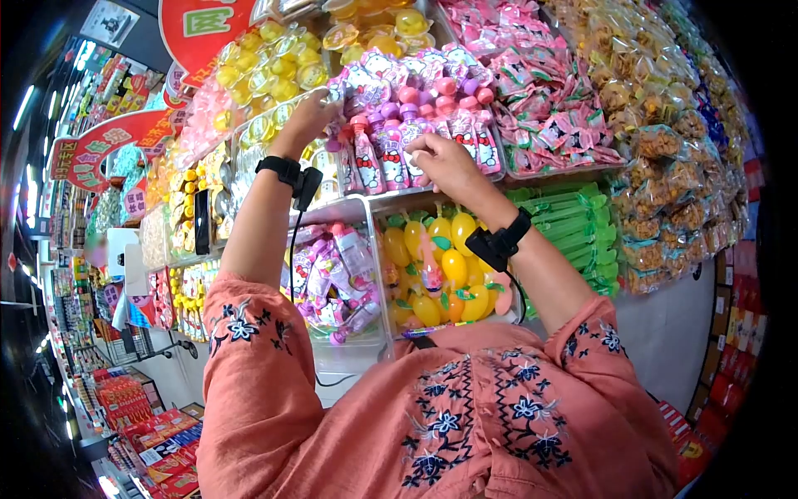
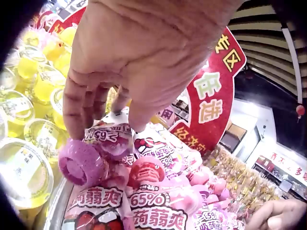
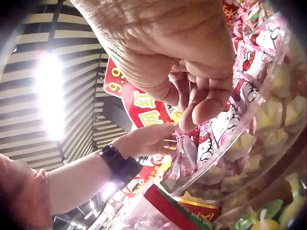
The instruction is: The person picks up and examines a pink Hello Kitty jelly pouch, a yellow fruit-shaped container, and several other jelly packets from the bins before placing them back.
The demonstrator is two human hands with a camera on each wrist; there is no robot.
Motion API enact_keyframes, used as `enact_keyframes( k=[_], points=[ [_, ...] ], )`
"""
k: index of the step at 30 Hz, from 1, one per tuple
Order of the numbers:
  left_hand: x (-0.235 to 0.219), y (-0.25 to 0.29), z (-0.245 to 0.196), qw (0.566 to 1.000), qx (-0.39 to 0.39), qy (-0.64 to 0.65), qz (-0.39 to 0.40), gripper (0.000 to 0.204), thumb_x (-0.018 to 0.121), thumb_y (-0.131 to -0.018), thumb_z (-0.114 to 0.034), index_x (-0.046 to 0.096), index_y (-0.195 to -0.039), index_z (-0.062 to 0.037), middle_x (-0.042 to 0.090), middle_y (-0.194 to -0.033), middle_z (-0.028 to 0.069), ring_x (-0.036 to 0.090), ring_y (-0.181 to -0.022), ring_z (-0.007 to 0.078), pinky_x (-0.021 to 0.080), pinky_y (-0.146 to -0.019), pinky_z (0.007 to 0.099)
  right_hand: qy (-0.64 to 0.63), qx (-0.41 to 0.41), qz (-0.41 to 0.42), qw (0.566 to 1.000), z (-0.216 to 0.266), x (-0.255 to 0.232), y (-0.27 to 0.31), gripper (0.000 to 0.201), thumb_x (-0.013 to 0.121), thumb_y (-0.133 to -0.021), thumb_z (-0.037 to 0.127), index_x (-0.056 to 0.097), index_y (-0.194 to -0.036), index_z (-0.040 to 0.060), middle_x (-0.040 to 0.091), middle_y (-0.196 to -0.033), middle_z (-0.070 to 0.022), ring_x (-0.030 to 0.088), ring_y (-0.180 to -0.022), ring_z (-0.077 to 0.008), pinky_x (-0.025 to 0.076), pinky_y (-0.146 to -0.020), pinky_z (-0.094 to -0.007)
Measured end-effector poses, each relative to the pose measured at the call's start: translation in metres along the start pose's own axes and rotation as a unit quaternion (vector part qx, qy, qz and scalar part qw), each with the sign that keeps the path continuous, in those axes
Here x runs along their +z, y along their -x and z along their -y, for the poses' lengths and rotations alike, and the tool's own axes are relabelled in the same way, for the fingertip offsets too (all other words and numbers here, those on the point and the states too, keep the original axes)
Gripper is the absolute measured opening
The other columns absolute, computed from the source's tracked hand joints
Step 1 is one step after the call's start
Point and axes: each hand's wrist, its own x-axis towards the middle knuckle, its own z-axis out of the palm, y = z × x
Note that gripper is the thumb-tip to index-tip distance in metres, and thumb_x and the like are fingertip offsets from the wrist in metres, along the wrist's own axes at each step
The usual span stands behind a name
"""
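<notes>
In the head view a bin of konjac jelly pouches, with pink, purple and red caps, lies in front of both hands. My left hand is at the bin's left edge. The left wrist view shows its thumb and fingers on either side of a pouch with a purple cap, pinching its printed body. Above the front rows of pouches is my right hand, its fingers loosely bent. In the right wrist view those fingers hang close over the pouches, with nothing visible between them.
Yellow jelly cups fill the compartment left of the pouches. Nearer my body are a bin of purple pouches and mango-shaped yellow packs. Green tubes and bagged snacks lie to the right. A red sign stands behind.
</notes>
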Motion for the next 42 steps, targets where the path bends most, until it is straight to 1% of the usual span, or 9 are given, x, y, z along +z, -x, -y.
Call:
enact_keyframes(
  k=[4,8,12,17,23,26,30,37,42],
  points=[
    [0.005,-0.002,0.008,1.0,0.007,-0.016,0.002,0.061,0.069,-0.091,-0.032,0.048,-0.139,-0.0005,0.069,-0.103,0.0173,0.069,-0.084,0.0232,0.057,-0.062,0.0352,-0.006,-0.009,-0.015,1.0,0.0,0.002,0.005,0.021,0.056,-0.093,0.016,0.064,-0.104,0.0013,0.064,-0.078,-0.0036,0.064,-0.064,-0.0124,0.052,-0.059,-0.03],
    [0.004,0.003,0.002,1.0,-0.021,-0.014,0.005,0.065,0.07,-0.091,-0.033,0.045,-0.141,-0.0007,0.068,-0.107,0.0179,0.069,-0.086,0.0241,0.057,-0.064,0.0354,-0.001,0.009,-0.01,1.0,0.002,0.001,0.009,0.021,0.056,-0.093,0.017,0.064,-0.106,0.0022,0.064,-0.081,-0.0033,0.064,-0.064,-0.0115,0.052,-0.057,-0.0292],
    [0.002,0.01,0.006,0.997,-0.051,0.054,-0.029,0.058,0.066,-0.093,-0.039,0.053,-0.132,0.001,0.067,-0.107,0.0164,0.067,-0.089,0.0241,0.057,-0.064,0.0353,-0.015,0.01,-0.007,1.0,0.002,-0.007,0.017,0.026,0.057,-0.094,0.019,0.062,-0.111,0.0014,0.064,-0.087,-0.0026,0.062,-0.066,-0.0093,0.048,-0.053,-0.0247],
    [-0.001,0.008,0.012,0.996,-0.066,0.036,0.038,0.048,0.064,-0.094,-0.038,0.06,-0.117,0.0035,0.067,-0.098,0.0147,0.067,-0.085,0.0221,0.058,-0.066,0.0373,-0.027,0.028,-0.017,0.999,-0.001,-0.014,0.027,0.028,0.057,-0.095,0.02,0.062,-0.113,-0.0001,0.064,-0.086,-0.0023,0.061,-0.065,-0.0077,0.047,-0.052,-0.0224],
    [0.006,0.011,0.003,1.0,0.0,-0.006,-0.029,0.052,0.068,-0.09,-0.044,0.064,-0.109,0.0044,0.069,-0.091,0.0136,0.066,-0.076,0.0215,0.055,-0.062,0.0363,-0.023,0.03,-0.02,0.999,-0.004,-0.014,0.037,0.028,0.056,-0.093,0.021,0.062,-0.111,0.0011,0.065,-0.085,-0.0028,0.064,-0.066,-0.0109,0.049,-0.054,-0.0263],
    [0.003,-0.003,0.013,0.998,-0.054,-0.019,0.023,0.054,0.069,-0.087,-0.05,0.068,-0.099,0.0031,0.069,-0.084,0.013,0.065,-0.072,0.0222,0.053,-0.061,0.0364,-0.029,0.028,-0.026,0.999,-0.004,-0.017,0.042,0.027,0.057,-0.093,0.021,0.062,-0.111,0.001,0.065,-0.084,-0.0031,0.064,-0.064,-0.0108,0.049,-0.053,-0.0261],
    [0.002,-0.006,0.015,0.999,-0.025,-0.047,0.01,0.059,0.07,-0.083,-0.055,0.069,-0.091,0.0035,0.068,-0.081,0.012,0.064,-0.068,0.0224,0.052,-0.059,0.0352,-0.035,0.031,-0.038,0.998,-0.011,-0.021,0.048,0.026,0.057,-0.092,0.02,0.063,-0.11,0.0015,0.065,-0.083,-0.0033,0.064,-0.063,-0.0107,0.048,-0.051,-0.0252],
    [0.006,-0.025,0.033,0.997,-0.067,0.023,0.011,0.048,0.07,-0.078,-0.045,0.068,-0.074,0.0029,0.063,-0.07,0.0091,0.058,-0.06,0.0197,0.047,-0.055,0.034,-0.042,0.056,-0.059,0.996,-0.018,-0.024,0.06,0.026,0.057,-0.092,0.019,0.064,-0.11,0.0017,0.066,-0.085,-0.0037,0.064,-0.062,-0.0104,0.048,-0.049,-0.0252],
    [0.008,-0.017,0.023,0.996,-0.066,0.067,-0.001,0.046,0.067,-0.079,-0.044,0.068,-0.076,0.0025,0.064,-0.07,0.0072,0.058,-0.06,0.0178,0.047,-0.056,0.0327,-0.05,0.067,-0.076,0.994,-0.022,-0.029,0.065,0.029,0.058,-0.091,0.02,0.064,-0.112,0.0013,0.067,-0.086,-0.004,0.063,-0.062,-0.0106,0.048,-0.05,-0.0249]
  ],
)
